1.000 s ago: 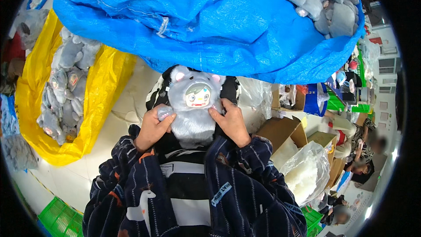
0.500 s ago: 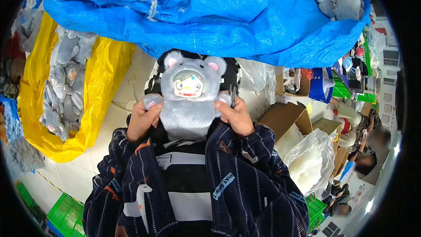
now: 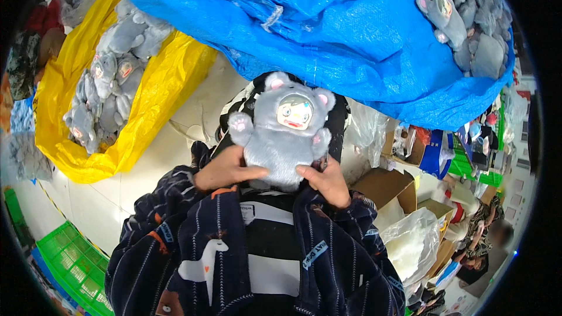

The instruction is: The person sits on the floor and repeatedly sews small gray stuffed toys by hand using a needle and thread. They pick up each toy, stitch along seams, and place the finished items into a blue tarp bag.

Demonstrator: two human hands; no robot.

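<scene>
A grey plush toy (image 3: 278,155) with round ears and a doll-like face faces up over my lap. My left hand (image 3: 225,171) is closed on the toy's lower left side, its thumb pressed on the fur. On the opposite lower side, my right hand (image 3: 329,182) grips with its thumb on the front and the fingers mostly hidden behind. A small dark object (image 3: 321,164) shows beside my right fingers; its kind is hard to make out here. Both stubby arms of the toy stick out free above my hands.
Ahead lies a blue sheet-like sack (image 3: 345,35) with grey plush toys at its right end. A yellow sack (image 3: 158,105) of similar toys stands at left. Cardboard box (image 3: 380,186) and clear bag of white stuffing (image 3: 410,243) are at right. Green crates (image 3: 73,263) sit lower left.
My hands have moved from the toy's paws down to the sides of its lower body. The toy now leans slightly, its head toward the right. The whole view has turned.
</scene>
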